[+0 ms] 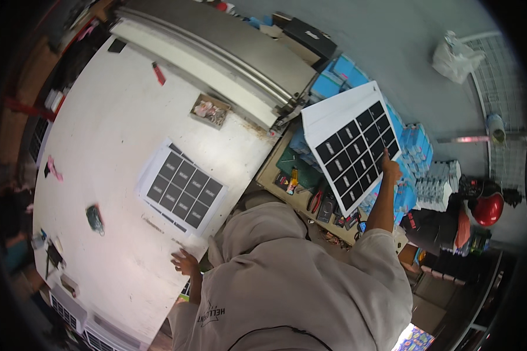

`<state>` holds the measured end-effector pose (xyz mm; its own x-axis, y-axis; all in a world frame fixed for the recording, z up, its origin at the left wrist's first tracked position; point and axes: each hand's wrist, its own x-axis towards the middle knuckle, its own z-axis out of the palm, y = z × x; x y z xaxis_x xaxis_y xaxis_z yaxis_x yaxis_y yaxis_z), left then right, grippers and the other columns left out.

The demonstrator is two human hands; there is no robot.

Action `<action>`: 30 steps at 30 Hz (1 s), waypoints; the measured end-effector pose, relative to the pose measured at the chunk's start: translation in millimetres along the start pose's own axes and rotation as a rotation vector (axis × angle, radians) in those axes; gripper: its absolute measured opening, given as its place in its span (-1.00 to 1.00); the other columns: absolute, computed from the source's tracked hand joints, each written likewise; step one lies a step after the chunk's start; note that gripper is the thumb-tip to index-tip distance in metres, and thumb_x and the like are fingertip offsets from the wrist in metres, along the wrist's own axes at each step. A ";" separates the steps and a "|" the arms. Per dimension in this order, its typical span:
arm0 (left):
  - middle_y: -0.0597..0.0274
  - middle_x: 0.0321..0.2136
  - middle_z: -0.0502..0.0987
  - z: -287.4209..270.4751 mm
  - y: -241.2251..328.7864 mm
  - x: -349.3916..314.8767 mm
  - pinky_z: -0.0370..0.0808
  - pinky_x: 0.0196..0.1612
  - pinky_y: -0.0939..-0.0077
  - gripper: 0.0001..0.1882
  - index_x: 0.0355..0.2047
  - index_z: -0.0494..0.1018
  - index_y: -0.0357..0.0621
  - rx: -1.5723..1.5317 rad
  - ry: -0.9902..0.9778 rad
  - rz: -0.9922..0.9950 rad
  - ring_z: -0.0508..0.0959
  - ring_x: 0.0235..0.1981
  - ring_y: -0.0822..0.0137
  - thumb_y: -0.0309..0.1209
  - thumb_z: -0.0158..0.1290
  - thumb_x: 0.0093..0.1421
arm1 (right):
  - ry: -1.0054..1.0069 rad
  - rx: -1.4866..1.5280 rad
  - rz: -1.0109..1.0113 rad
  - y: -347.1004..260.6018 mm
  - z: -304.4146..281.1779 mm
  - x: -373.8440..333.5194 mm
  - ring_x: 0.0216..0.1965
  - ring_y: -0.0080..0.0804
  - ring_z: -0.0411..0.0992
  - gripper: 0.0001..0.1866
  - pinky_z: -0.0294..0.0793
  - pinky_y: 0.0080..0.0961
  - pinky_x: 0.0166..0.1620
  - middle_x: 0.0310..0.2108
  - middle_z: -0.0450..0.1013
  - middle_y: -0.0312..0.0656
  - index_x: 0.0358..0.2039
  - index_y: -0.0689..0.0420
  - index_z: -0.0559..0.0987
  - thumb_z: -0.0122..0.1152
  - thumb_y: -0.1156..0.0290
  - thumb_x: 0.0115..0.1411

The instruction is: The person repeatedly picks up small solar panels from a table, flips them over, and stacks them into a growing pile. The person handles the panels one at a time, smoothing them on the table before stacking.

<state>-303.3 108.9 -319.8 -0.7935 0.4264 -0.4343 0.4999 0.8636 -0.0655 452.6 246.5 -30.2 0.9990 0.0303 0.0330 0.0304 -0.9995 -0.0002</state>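
Note:
My left hand rests on the near edge of the white table, its fingers spread and holding nothing. On the right, my right hand is at the right edge of a white sheet printed with rows of black rectangles. Its index finger lies extended on the print; the thumb and the sheet's underside are hidden. The sheet lies tilted above the side shelf, with a blank white part at its far left. On the table, a similar stack of printed sheets lies slightly fanned, ahead of my left hand.
Across the table's far side stands a long metal machine. Near it are a small open box and a red cutter. The side shelf holds pliers and other tools; blue stacks stand beyond.

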 end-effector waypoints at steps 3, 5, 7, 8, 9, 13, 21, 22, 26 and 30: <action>-0.10 0.23 0.27 -1.7 1.3 -5.4 0.39 0.08 -0.20 -0.22 0.29 0.28 0.04 0.053 -0.128 0.097 0.26 0.22 -0.17 0.31 -0.23 0.28 | -0.270 0.226 -0.039 83.0 74.3 101.2 0.30 0.15 0.20 0.30 0.19 -0.02 0.28 0.26 0.24 0.25 0.22 0.37 0.35 0.03 -0.66 -0.14; -0.11 0.15 0.35 -30.4 0.5 -1.3 0.40 0.06 -0.20 -0.26 0.23 0.36 0.01 0.107 -0.259 0.052 0.30 0.17 -0.15 0.28 -0.19 0.28 | -0.197 0.215 -0.015 55.1 88.0 64.2 0.25 0.32 0.22 0.26 0.20 0.23 0.23 0.27 0.22 0.26 0.24 0.25 0.38 0.14 -0.63 -0.18; -0.12 0.03 0.42 -33.5 9.9 11.2 0.42 0.04 -0.17 -0.28 0.12 0.46 -0.06 0.072 -0.126 0.123 0.35 0.11 -0.14 0.26 -0.06 0.22 | -0.048 0.136 0.159 32.6 54.9 -3.3 0.17 0.16 0.33 0.12 0.28 0.01 0.22 0.18 0.30 0.22 0.18 0.25 0.42 0.20 -0.52 -0.09; -0.13 0.03 0.42 -36.1 19.7 13.3 0.42 0.04 -0.17 -0.28 0.11 0.46 -0.07 0.048 -0.093 0.155 0.35 0.11 -0.15 0.26 -0.03 0.21 | 0.034 0.095 0.235 23.1 37.5 -26.5 0.13 0.08 0.38 0.04 0.32 -0.10 0.21 0.14 0.33 0.20 0.15 0.25 0.44 0.23 -0.46 -0.04; -0.15 0.02 0.42 -33.4 28.2 19.4 0.42 0.04 -0.16 -0.28 0.10 0.47 -0.08 0.017 -0.062 0.188 0.35 0.11 -0.15 0.26 -0.01 0.20 | 0.194 -0.010 0.197 24.7 40.2 -24.9 0.07 0.06 0.42 -0.09 0.36 -0.12 0.16 0.11 0.32 0.18 0.08 0.28 0.46 0.30 -0.32 0.02; -0.26 0.03 0.40 -43.3 100.9 36.0 0.37 0.11 -0.13 -0.28 0.06 0.46 -0.26 -0.251 0.035 0.451 0.34 0.11 -0.20 0.16 0.11 0.17 | 0.460 0.321 -0.283 74.1 36.4 60.5 -0.12 0.03 0.51 -0.29 0.46 -0.04 -0.04 -0.04 0.43 0.24 -0.02 0.36 0.45 0.38 -0.04 0.11; -0.17 -0.12 0.54 -122.5 303.4 -4.7 0.35 0.13 0.05 -0.52 -0.10 0.53 -0.33 -0.665 0.160 0.884 0.47 0.00 -0.14 -0.11 0.21 0.20 | 0.079 1.786 -0.625 -69.4 -89.7 50.8 -0.12 -0.30 0.48 -0.65 0.51 -0.28 0.01 -0.06 0.47 -0.02 0.02 0.29 0.42 0.24 0.46 0.28; -0.14 -0.11 0.55 -133.7 338.6 -18.3 0.37 0.12 0.09 -0.54 -0.11 0.54 -0.30 -0.689 0.152 0.923 0.50 -0.01 -0.12 -0.12 0.22 0.19 | 0.137 1.778 -0.568 -103.8 -77.7 56.0 -0.12 -0.24 0.45 -0.52 0.50 -0.25 -0.04 -0.06 0.44 0.06 0.05 0.41 0.35 0.26 0.36 0.28; -0.01 -0.13 0.60 -151.7 451.9 -38.1 0.53 -0.10 0.28 -0.52 -0.09 0.55 -0.29 -0.819 -0.073 1.044 0.59 -0.09 0.10 -0.11 0.24 0.19 | 0.248 1.481 -0.501 -294.9 -25.3 16.7 -0.24 -0.23 0.43 -0.42 0.46 -0.33 -0.18 -0.24 0.47 0.12 -0.12 0.47 0.45 0.34 0.11 0.22; 0.03 -0.29 0.62 -148.4 534.9 -59.7 0.53 -0.11 0.40 -0.55 -0.14 0.55 -0.32 -0.915 -0.261 0.996 0.61 -0.23 0.24 -0.14 0.24 0.19 | 0.034 1.752 -0.529 -429.1 46.7 -52.2 -0.18 -0.20 0.42 -0.45 0.44 -0.29 -0.08 -0.18 0.47 0.10 -0.07 0.48 0.40 0.30 0.19 0.26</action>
<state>-40.0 585.3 -195.6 -0.0999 0.9889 -0.1099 0.3280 0.1371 0.9347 389.0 673.8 -78.5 0.8738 0.2834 0.3951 0.3241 0.2662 -0.9078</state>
